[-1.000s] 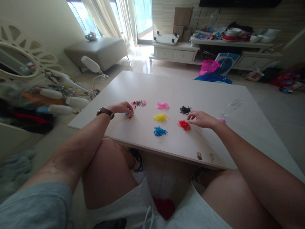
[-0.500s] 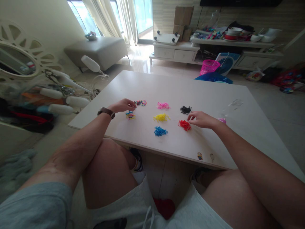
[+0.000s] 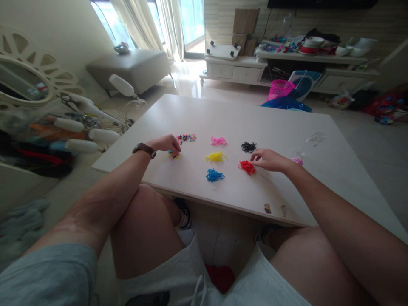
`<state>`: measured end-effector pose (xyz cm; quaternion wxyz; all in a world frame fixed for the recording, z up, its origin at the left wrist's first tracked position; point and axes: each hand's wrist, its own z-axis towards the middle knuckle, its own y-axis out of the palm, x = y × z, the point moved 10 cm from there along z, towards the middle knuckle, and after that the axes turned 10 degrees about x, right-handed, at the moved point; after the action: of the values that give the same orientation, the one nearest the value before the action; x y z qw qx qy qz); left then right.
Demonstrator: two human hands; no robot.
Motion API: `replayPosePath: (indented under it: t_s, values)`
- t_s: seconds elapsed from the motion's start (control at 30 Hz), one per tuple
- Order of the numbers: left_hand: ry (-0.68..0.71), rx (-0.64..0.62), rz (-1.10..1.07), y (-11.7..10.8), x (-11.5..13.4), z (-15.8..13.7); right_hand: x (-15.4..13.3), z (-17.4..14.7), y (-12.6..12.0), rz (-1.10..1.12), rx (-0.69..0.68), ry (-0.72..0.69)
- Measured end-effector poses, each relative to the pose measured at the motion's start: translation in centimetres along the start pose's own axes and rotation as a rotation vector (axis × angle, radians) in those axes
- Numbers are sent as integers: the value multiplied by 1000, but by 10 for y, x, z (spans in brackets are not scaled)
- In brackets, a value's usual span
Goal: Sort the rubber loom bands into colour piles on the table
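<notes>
head: likely sorts nearer mixed bands [image 3: 174, 156] with left hand [image 3: 168, 143], cannot tell if pinching; holds right hand [image 3: 267, 160] loosely spread by red bands [image 3: 246, 168]; next needs fine pinch.

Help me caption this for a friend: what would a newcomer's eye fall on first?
Probably the bright yellow pile near the middle of the white table, with the blue pile just nearer the camera and the red pile to the right. Beyond the table's far edge, the hot-pink basket also stands out.

Left grip [image 3: 167, 143] partly hides nearer multicolor band pile [image 3: 174, 157]; any pinched band too small to tell. Far TV [image 3: 321, 4] cropped.
</notes>
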<state>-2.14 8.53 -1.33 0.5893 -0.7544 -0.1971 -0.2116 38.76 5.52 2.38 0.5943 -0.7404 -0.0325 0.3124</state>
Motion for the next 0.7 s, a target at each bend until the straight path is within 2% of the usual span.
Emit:
replayPosePath:
  t_s: [0.3, 0.5, 0.7]
  values:
    - [28, -77, 42, 12, 10, 0, -1, 1, 1, 8, 8, -19]
    - [24, 27, -148, -4, 10, -1, 1, 2, 4, -6, 0, -22]
    - [-26, 72, -301, -8, 15, -10, 1, 2, 4, -14, 3, -26]
